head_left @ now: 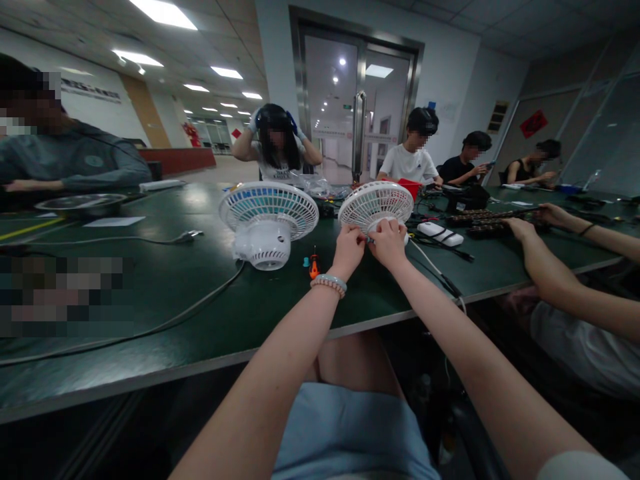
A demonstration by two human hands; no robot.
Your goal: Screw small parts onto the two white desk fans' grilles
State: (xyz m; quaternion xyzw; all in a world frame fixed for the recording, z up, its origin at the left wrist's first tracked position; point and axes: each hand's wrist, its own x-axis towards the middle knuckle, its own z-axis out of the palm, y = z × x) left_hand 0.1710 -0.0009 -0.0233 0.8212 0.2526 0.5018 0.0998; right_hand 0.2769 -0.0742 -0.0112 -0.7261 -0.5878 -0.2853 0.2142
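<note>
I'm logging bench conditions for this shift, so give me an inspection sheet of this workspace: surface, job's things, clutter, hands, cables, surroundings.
Surface: dark green table, glossy, reflecting the ceiling lights.
Job's things: white fan tilted toward the person, held at its lower edge; second white fan stands apart to its left.
Clutter: orange-handled screwdriver between the fans; white power bank; metal tray.
Hands: left hand and right hand both closed on the fan; whether they pinch a small part cannot be told.
Cables: grey cord from the second fan; black cable.
Surroundings: co-workers seated around; neighbour's arms at right; glass doors.
</note>
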